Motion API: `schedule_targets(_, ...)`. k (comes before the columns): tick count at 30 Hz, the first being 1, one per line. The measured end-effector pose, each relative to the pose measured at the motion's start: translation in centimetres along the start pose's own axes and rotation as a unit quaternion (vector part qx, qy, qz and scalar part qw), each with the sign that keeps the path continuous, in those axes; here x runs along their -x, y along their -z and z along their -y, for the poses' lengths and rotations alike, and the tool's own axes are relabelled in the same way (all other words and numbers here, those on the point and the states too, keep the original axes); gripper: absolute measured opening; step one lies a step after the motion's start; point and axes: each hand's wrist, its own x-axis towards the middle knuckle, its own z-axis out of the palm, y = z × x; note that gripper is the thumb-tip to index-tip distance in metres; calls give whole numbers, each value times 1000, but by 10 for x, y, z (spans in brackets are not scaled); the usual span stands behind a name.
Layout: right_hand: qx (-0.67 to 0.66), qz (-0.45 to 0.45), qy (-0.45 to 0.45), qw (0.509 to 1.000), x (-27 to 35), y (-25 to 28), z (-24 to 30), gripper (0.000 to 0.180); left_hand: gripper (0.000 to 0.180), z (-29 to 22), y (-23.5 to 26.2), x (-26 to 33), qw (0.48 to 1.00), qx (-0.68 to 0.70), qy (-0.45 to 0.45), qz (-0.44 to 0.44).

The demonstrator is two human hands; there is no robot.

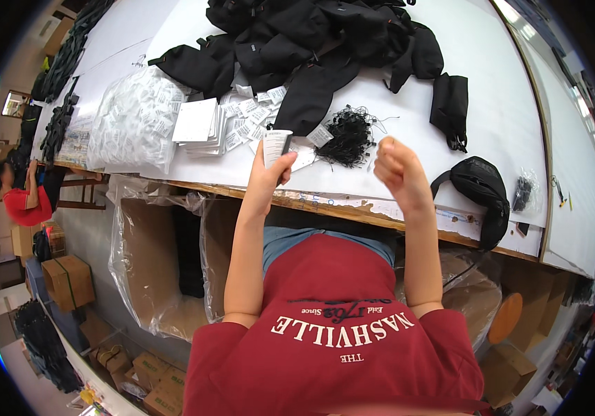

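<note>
My left hand [270,173] is raised over the table's front edge and grips a small white paper tag [276,145] between thumb and fingers. Level with it, my right hand [400,170] is curled closed; whether it pinches a thin black string is too fine to tell. Just beyond both hands lies a tangle of black strings [348,136] on the white table [491,104]. Loose white tags [247,118] are scattered to the left of it, beside a stack of white cards [197,123].
A heap of black bags [311,48] covers the far table. One black bag [483,191] lies at the front right edge, another [450,107] behind it. Clear packets [134,125] sit left. Plastic-lined cartons [165,270] stand below. Another person in red [23,197] works far left.
</note>
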Motion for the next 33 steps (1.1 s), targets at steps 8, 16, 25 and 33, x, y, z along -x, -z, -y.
schedule_targets(8, 239, -46, 51, 969, 29, -26, -23, 14, 21, -2, -14, 15, 979, 195, -58, 5)
schedule_targets(16, 171, -138, 68, 973, 30, -11, -23, 12, 31, -9, -17, 26, 975, 191, -66, 97)
schedule_targets(25, 179, -115, 72, 974, 37, -20, -11, 9, 28, -8, -32, 35, 964, 231, 6, 129)
schedule_targets(33, 305, -125, 164, 930, 46, -39, -11, 8, 15, 2, -31, 37, 940, 291, 2, 180)
